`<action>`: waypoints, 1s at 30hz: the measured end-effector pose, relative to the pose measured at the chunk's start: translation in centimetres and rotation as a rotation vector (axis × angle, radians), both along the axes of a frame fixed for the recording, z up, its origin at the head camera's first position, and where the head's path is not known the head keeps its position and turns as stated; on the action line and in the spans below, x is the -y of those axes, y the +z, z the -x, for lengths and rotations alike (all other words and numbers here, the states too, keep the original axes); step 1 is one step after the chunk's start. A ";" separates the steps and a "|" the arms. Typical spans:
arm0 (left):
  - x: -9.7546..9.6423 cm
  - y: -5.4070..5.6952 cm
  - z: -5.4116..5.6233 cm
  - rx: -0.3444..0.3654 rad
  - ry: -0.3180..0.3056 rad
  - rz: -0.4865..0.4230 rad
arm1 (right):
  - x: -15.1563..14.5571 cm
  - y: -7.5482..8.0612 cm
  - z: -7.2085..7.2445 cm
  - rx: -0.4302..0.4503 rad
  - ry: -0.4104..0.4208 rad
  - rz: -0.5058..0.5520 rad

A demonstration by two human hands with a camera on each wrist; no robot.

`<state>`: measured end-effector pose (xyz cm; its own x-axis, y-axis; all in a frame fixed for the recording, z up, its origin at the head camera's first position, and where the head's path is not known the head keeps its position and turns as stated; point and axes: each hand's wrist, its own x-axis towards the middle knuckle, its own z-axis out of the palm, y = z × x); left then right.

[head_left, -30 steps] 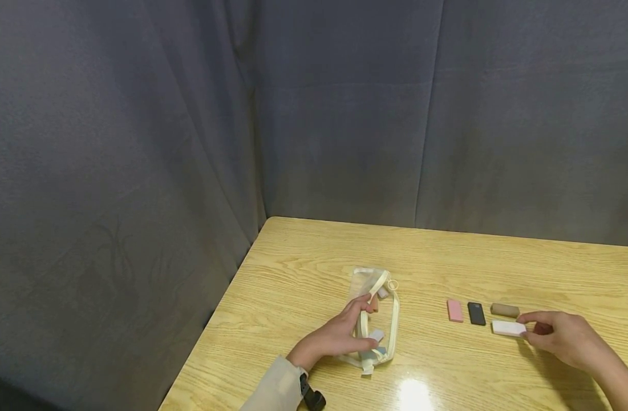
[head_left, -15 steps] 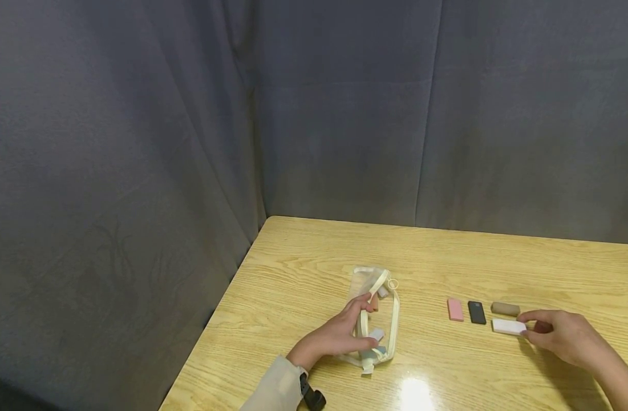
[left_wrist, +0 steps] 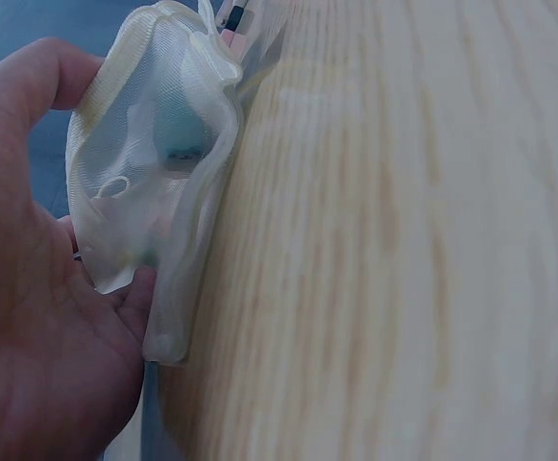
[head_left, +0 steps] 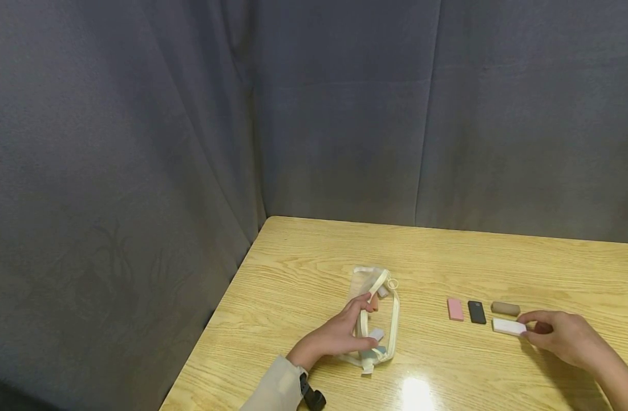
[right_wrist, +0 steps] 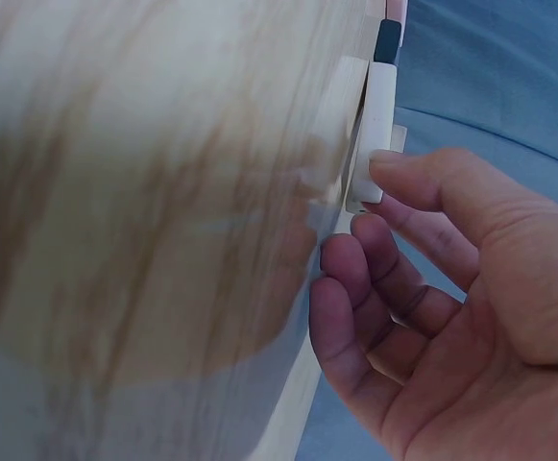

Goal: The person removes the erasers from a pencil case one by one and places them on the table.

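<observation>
A see-through mesh pouch (head_left: 396, 319) with cream zipper edging lies on the table, its mouth spread. My left hand (head_left: 339, 335) grips its near side, thumb and fingers apart along the zipper edge. Inside are a few small blocks, among them an orange one (head_left: 373, 303), a pale one (head_left: 377, 334) and a blue-grey one. Farther right, my right hand (head_left: 570, 338) pinches one end of a white rectangular block (head_left: 506, 326) between thumb and index finger. In the right wrist view the other fingers curl loosely below the white block (right_wrist: 378, 120).
Left of the white block lie a pink block (head_left: 454, 309) and a dark block (head_left: 476, 312). A brown block (head_left: 505, 309) sits just behind the white one. The wooden table (head_left: 303, 257) meets a grey curtain (head_left: 344, 142) at the back and left.
</observation>
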<state>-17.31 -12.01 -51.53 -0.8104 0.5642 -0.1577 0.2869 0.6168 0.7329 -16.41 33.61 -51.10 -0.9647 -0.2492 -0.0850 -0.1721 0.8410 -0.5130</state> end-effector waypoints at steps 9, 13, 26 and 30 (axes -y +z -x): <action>0.1 -0.1 0.0 0.016 -0.003 -0.015 | 0.0 -0.1 0.2 0.009 -0.006 -0.023; 0.1 -0.1 0.1 0.021 -0.004 -0.019 | -0.1 -0.1 0.2 0.030 0.001 -0.022; 0.1 0.2 0.0 0.024 -0.008 -0.011 | -0.2 0.0 0.2 0.050 0.009 -0.009; 0.1 0.1 0.0 0.026 -0.006 -0.010 | -0.2 0.5 0.2 0.025 0.013 -0.021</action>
<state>-17.35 -12.08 -51.42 -0.8029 0.5705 -0.1727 0.2711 0.6076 0.7465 -16.59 33.81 -50.56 -0.9589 -0.2597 -0.1145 -0.1704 0.8494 -0.4995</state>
